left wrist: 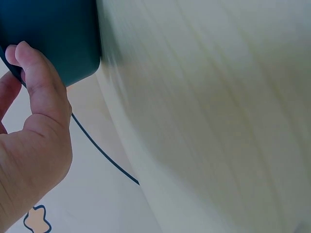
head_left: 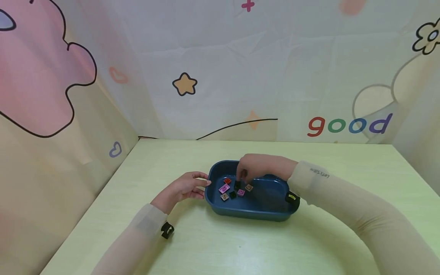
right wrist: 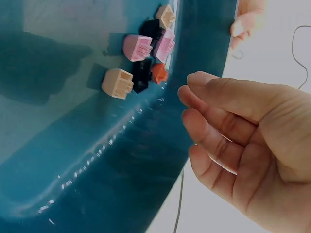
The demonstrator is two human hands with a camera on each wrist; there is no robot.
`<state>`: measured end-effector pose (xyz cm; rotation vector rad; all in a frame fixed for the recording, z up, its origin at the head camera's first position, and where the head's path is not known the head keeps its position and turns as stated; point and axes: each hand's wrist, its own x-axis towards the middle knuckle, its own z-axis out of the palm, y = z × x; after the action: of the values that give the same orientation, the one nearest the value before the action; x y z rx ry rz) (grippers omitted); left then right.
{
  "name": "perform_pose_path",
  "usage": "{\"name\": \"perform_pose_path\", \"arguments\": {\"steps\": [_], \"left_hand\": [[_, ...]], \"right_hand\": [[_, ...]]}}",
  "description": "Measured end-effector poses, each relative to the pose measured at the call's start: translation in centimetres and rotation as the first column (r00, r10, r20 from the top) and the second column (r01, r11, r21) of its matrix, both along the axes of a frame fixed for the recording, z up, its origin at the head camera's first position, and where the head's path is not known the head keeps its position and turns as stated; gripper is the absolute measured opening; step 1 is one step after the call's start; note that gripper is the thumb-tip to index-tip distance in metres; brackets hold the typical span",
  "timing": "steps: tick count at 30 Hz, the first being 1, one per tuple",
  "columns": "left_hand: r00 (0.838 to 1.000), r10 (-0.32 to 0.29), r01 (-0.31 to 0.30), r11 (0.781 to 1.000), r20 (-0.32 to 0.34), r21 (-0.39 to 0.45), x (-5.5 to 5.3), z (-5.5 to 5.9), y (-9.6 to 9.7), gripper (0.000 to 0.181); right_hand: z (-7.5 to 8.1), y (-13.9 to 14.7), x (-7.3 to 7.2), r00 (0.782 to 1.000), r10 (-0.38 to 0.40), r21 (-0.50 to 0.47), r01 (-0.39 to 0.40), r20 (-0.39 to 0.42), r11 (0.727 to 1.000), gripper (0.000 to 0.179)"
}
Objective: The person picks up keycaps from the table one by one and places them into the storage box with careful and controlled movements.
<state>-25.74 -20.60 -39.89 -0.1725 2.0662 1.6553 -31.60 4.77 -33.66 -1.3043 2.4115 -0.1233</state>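
Observation:
My left hand point(head_left: 189, 186) holds the left end of a dark blue plastic basin point(head_left: 268, 196), with its thumb at the rim and fingers against the outer wall. My right hand point(head_left: 255, 167) reaches over the far rim, fingers bent downward above small plastic blocks. In the right wrist view its fingers point(right wrist: 194, 124) are loosely bent, with nothing between them and the thumb. Gathered at the basin's left end are a red block point(head_left: 227, 181), a larger pink block point(head_left: 224, 188), a smaller pink block point(head_left: 241, 193), two tan blocks point(head_left: 249, 187) and black blocks point(head_left: 232, 194).
The basin stands on a pale yellow-green table point(head_left: 240, 248). A printed cloth point(head_left: 220, 76) hangs behind and along the sides. Black straps are on both wrists, the right one point(head_left: 292, 197) overlapping the basin's right end.

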Motion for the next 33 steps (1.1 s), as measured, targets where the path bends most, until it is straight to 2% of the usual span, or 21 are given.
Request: {"name": "perform_pose_path", "arguments": {"steps": [17,25,33], "left_hand": [[1.000,0.001,-0.001,1.000,0.012,0.000,0.0,0.0,0.0,0.030],[1.000,0.002,-0.001,1.000,0.013,-0.008,-0.1,0.2,0.1,0.030],[1.000,-0.002,0.002,1.000,0.008,0.006,-0.1,0.0,0.0,0.028]], "right_hand": [[2.0,2.8,0.2,0.999,-0.022,-0.086,0.020,-0.027,0.996,0.019],[2.5,5.0,0.6,0.995,-0.095,-0.150,0.089,-0.027,0.985,0.019],[3.6,8.0,1.5,0.976,-0.203,-0.224,0.181,-0.081,0.958,0.019]]}}
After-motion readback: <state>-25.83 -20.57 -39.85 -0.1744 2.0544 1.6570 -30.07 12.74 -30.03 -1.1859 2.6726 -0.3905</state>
